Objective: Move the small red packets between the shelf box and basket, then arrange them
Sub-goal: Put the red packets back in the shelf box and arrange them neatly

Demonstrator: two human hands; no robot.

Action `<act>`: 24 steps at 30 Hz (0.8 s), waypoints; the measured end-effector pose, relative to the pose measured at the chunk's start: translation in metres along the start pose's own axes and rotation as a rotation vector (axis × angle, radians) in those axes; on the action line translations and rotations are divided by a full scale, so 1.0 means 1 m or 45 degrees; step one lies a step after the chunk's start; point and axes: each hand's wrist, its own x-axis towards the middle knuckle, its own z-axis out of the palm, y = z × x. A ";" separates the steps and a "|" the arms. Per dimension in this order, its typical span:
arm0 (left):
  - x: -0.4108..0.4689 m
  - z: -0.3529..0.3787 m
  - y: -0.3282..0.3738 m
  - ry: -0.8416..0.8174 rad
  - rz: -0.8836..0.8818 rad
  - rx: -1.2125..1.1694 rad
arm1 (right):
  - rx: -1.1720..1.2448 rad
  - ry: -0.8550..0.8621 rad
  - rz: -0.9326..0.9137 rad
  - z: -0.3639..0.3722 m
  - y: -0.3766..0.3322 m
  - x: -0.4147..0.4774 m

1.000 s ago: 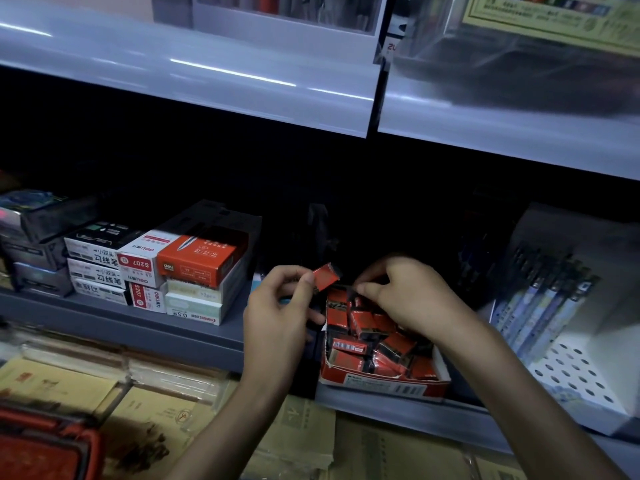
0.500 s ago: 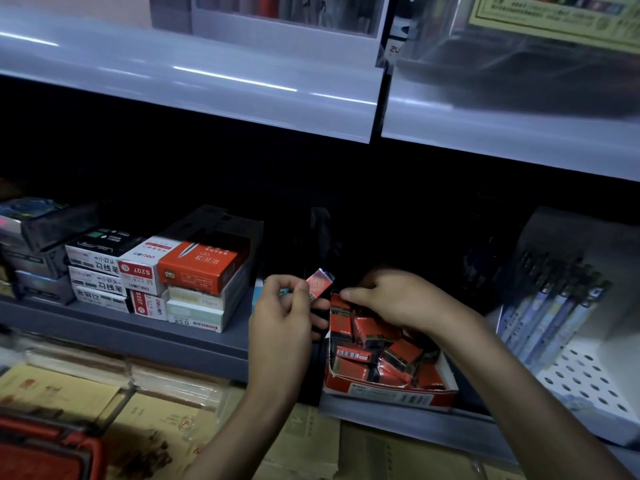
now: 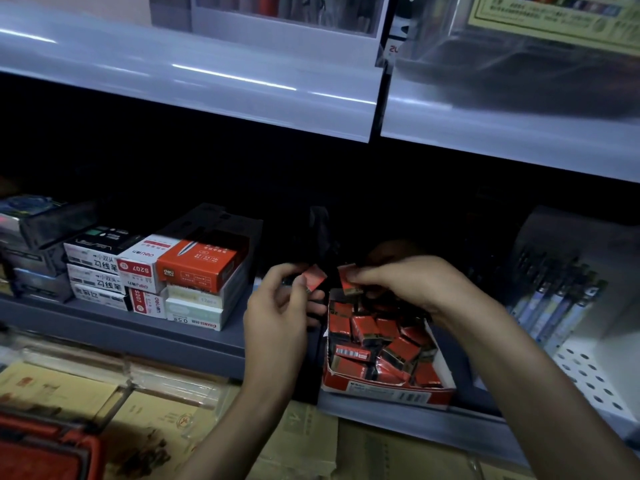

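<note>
Head view: right hand has lifted a packet above the box.

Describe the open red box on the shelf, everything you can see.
The shelf box is an open-topped tray of what looks like cardboard, red outside with white print on its front wall, white inside. It sits at the front edge of the grey shelf, filled with small red packets lying jumbled. The right hand is above its back end; contact cannot be told.

A stationery shop: shelves stocked with boxed pens
</note>
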 end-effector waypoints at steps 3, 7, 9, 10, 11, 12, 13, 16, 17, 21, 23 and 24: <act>0.001 0.001 0.004 -0.050 0.025 -0.022 | 0.145 -0.062 -0.216 0.001 -0.001 -0.003; 0.002 0.005 0.011 -0.108 -0.050 -0.188 | 0.297 -0.029 -0.360 0.013 0.000 -0.003; 0.002 0.005 0.012 -0.096 -0.061 -0.223 | 0.277 -0.029 -0.408 0.015 0.003 -0.002; 0.002 0.004 0.011 -0.079 -0.062 -0.236 | 0.264 -0.058 -0.438 0.015 0.004 -0.001; 0.002 0.004 0.011 -0.059 -0.068 -0.252 | 0.228 -0.083 -0.466 0.014 0.005 0.000; 0.003 0.004 0.011 -0.038 -0.078 -0.268 | 0.150 -0.072 -0.491 0.012 0.005 0.002; 0.003 0.005 0.011 -0.012 -0.093 -0.288 | 0.016 -0.023 -0.502 0.010 0.006 0.004; 0.006 0.004 0.012 0.074 -0.174 -0.369 | -0.479 0.044 -0.394 0.005 0.009 0.005; 0.006 0.004 0.012 0.093 -0.200 -0.387 | -0.611 0.006 -0.343 0.005 0.010 0.005; 0.008 0.003 0.009 0.120 -0.242 -0.406 | -0.806 -0.152 -0.292 0.012 0.011 0.011; 0.008 0.003 0.008 0.120 -0.246 -0.390 | -0.779 -0.237 -0.275 0.012 0.008 0.013; 0.008 0.003 0.008 0.120 -0.247 -0.382 | -0.753 -0.263 -0.265 0.011 0.007 0.014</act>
